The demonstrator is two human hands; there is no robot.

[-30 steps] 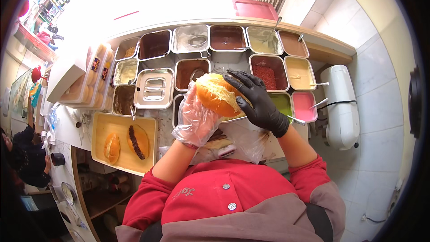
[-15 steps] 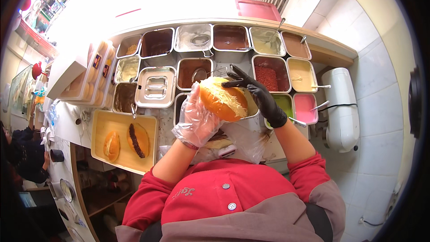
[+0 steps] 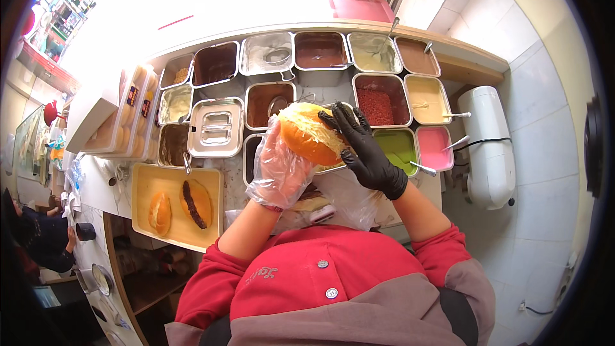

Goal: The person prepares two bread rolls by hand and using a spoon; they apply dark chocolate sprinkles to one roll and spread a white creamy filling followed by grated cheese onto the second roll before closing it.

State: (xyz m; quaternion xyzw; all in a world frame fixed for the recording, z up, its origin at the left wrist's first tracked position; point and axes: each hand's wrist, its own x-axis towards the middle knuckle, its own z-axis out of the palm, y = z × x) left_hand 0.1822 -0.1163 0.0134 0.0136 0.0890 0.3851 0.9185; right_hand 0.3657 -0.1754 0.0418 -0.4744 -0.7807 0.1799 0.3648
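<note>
A round, glossy bun (image 3: 309, 142) with shredded cheese along its opening is held up over the front row of metal tubs. My left hand (image 3: 277, 170), in a clear plastic glove, grips the bun from its left side and underneath. Against the cheesy right side lies my right hand (image 3: 366, 154) in a black glove, its fingers stretched out and the thumb apart below them. Part of the cheese is hidden under those fingers. Directly beneath the bun, a metal tub is mostly covered by the bun and both hands.
Several metal tubs hold fillings, including red crumbs (image 3: 374, 106), green spread (image 3: 395, 149) and pink spread (image 3: 434, 147). At left, a yellow tray (image 3: 144, 186) bears two filled buns, beside stacked clear boxes (image 3: 131, 115). A white appliance (image 3: 488, 147) stands right. Another person (image 3: 45, 234) is far left.
My right hand has come down and inward, so its fingers lie flatter along the cheesy side of the bun. The bun has shifted slightly left, still in my left hand.
</note>
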